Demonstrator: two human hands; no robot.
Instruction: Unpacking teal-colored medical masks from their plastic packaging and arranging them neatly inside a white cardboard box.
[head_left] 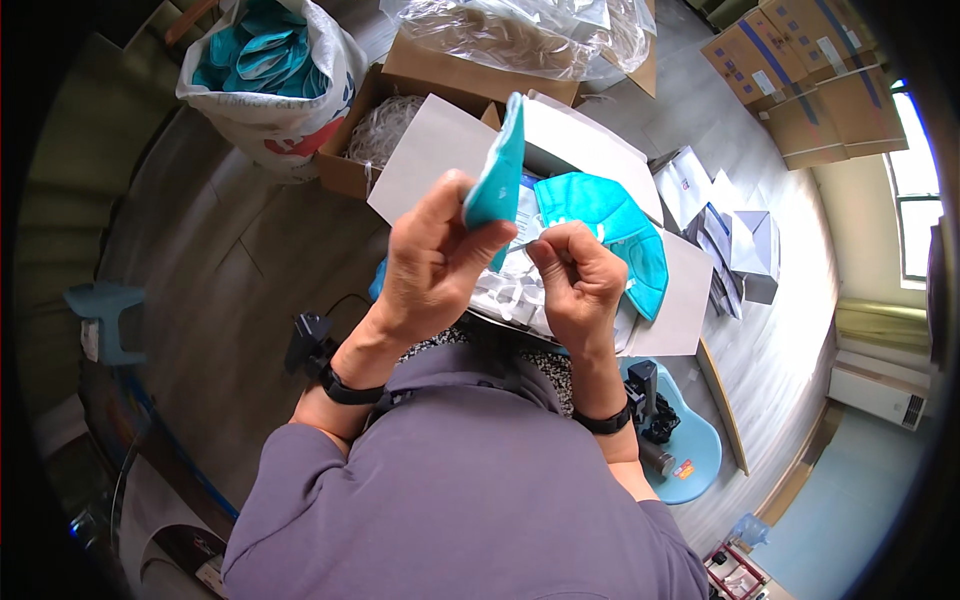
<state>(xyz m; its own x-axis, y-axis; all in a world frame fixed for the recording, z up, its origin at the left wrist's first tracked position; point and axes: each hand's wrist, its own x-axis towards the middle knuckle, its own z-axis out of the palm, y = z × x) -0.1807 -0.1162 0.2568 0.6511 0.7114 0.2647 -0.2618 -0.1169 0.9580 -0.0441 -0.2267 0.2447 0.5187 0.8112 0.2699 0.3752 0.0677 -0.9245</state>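
My left hand [430, 255] is closed on a folded teal face mask [497, 180], held upright and edge-on between thumb and fingers. Close beside it, my right hand [578, 275] pinches a thin pale strap [526, 243] that runs toward the mask; where the strap ends is hidden by my fingers. Behind my right hand lie several teal masks [600, 205], fanned out over an open white carton [672, 300]. White straps and pieces [505, 298] lie in the carton below my hands.
A white sack [330, 60] full of teal masks stands far left, beside a brown box [340, 160] holding clear stringy material. Clear plastic wrap [530, 40] covers a carton at the back. Blue stools [700, 450] [120, 320] stand on both sides. Stacked cartons [810, 80] are at far right.
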